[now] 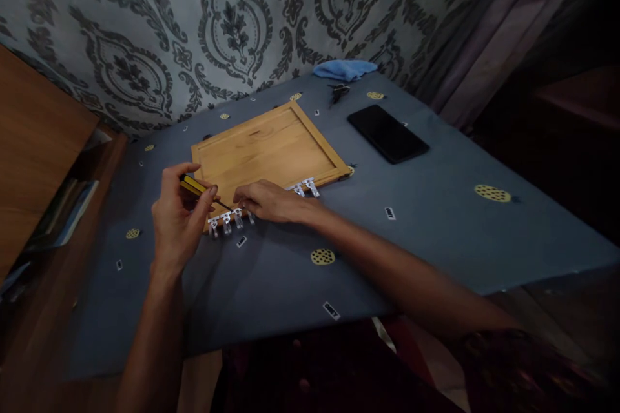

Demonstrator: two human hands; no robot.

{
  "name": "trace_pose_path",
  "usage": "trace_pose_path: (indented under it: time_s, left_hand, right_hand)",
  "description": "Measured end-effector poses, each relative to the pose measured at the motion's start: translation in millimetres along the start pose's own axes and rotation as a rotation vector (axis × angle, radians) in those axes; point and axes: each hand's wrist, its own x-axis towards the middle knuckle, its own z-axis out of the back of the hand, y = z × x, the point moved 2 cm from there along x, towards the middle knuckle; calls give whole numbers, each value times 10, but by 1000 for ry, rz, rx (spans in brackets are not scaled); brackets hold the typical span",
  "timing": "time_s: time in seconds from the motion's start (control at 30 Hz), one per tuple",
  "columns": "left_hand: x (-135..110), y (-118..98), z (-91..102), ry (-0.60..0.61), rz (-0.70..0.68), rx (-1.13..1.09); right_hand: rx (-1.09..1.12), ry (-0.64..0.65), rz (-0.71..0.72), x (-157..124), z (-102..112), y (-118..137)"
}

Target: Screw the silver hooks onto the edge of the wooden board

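Observation:
My left hand [179, 206] is closed round the yellow and black handle of a screwdriver [192, 185]. Its thin shaft slants down to a metal hook strip [227, 216] along the near edge of a framed wooden board [266, 148]. The board lies flat, and several silvery hooks hang off that edge. My right hand [264, 200] rests on the strip near the screwdriver's tip, fingers bent downward. Whether its fingertips pinch a screw or only press the strip is hidden. More hooks [310, 187] show to the right of this hand.
A black phone [387, 133] lies right of the board. Behind it are a small dark object [339, 91], perhaps keys, and a blue cloth [345, 70] by the patterned wall. A grey-blue tablecloth [436, 219] covers the table. Wooden shelving [43, 142] stands at the left.

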Motion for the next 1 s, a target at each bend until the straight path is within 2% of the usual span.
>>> trace_pose_path:
  time_s: [0.8, 1.0]
  left_hand:
    - [2, 29, -117, 0, 7, 89]
    - [22, 23, -122, 104, 0, 29]
  right_hand:
    - [-26, 18, -10, 3, 2, 3]
    - [-5, 11, -6, 2, -6, -7]
